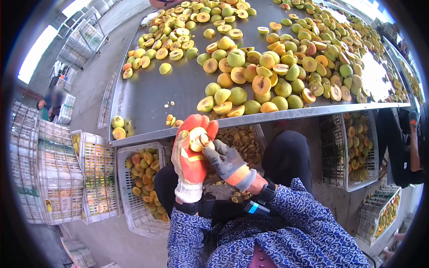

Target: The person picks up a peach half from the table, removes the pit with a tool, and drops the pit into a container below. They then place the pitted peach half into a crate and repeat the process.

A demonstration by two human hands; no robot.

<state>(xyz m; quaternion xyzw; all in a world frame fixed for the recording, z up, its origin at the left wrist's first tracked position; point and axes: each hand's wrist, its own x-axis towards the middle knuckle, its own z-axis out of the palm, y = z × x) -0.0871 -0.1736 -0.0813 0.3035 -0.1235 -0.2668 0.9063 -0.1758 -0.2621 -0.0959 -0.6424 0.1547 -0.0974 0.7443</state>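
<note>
My left hand [192, 154], in an orange and white glove, is wrapped round a halved yellow fruit [198, 139] with its cut face up. Against the fruit's right side presses my right hand [229, 164], in a grey and orange glove, its fingers closed round a small dark curved tool [204, 142] at the pit; its handle is hidden. Both hands are just below the near edge of the metal table [152, 96]. A few small fruit pieces [172, 120] lie on the table just above my left hand.
Halved fruits [281, 67] are heaped on the table. A crate of fruit [145, 178] stands at lower left, another [357, 147] at right. Below my hands is a container of cut pieces [239, 145]. Stacked crates [58, 169] stand far left. A person [395, 147] is at the right.
</note>
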